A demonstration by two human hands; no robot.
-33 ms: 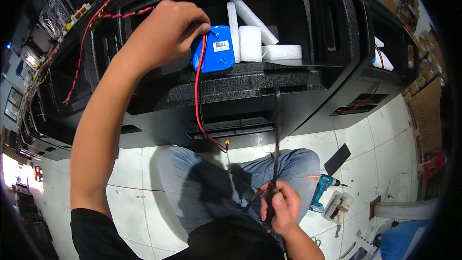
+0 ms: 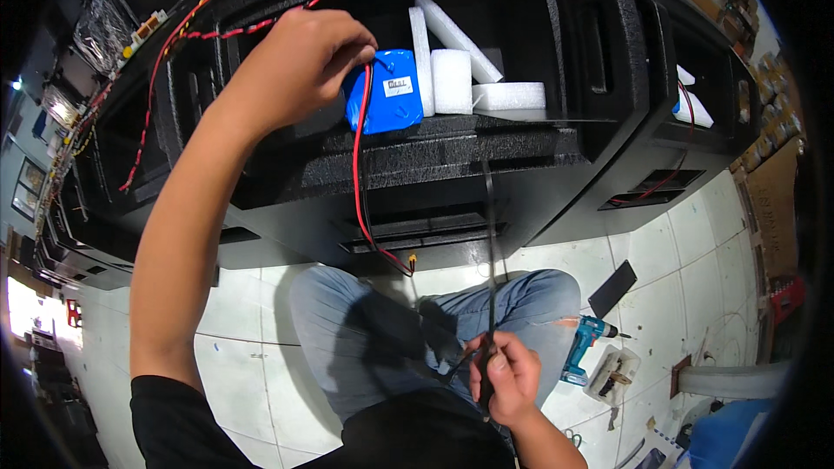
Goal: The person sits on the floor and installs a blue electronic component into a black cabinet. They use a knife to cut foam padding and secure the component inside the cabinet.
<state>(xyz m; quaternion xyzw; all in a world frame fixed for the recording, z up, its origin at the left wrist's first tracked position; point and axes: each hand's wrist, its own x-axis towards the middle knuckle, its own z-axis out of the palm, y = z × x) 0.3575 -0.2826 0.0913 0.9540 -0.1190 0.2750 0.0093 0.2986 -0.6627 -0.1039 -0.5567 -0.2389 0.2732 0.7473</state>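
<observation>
Looking hefty, that blue pack (image 2: 382,113), so hold its sides; left hand (image 2: 317,48) pinches the leads (image 2: 356,169), right hand (image 2: 508,378) clutches black strap (image 2: 492,274).

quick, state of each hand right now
Left hand: fingertips at the blue pack and red wire; grip can't be told.
Right hand: closed, holding the black strap.

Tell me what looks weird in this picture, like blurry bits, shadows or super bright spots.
Head view: the black boxes seem to curve toward the rim; dark shadow lies across the jeans; a white patch glares at the left edge; the black strap above the right hand looks blurred.
</observation>
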